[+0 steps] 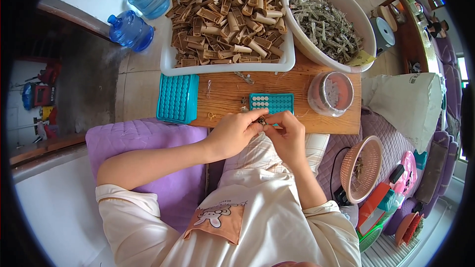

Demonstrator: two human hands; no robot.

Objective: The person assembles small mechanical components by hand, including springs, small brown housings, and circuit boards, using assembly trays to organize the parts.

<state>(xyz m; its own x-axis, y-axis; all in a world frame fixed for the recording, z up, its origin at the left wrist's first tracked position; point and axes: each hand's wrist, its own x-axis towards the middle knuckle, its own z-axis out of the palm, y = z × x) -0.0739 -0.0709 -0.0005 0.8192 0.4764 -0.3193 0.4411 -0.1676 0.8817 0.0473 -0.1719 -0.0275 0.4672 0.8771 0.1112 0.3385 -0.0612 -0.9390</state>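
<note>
Above my lap, at the table's near edge, my left hand (pixel 232 132) and my right hand (pixel 288 133) meet fingertip to fingertip. Both pinch a small dark part with a metallic look (pixel 261 120), mostly hidden by the fingers, so its kind is unclear. Just beyond them lies a teal tray (pixel 282 103) with rows of round pockets; several white round pieces (pixel 260 102) fill its left side. To the right stands a clear tub (pixel 317 94) holding small white pieces. Left of my hands rises a stack of teal trays (pixel 177 100).
A white bin (pixel 227 68) heaped with brown plastic shells (pixel 222 15) covers the table's far side. Beside it stands a pale basin (pixel 297 34) of tangled clear strips (pixel 324 27). A pink basket (pixel 363 168) is at my right, water jugs (pixel 131 32) at far left.
</note>
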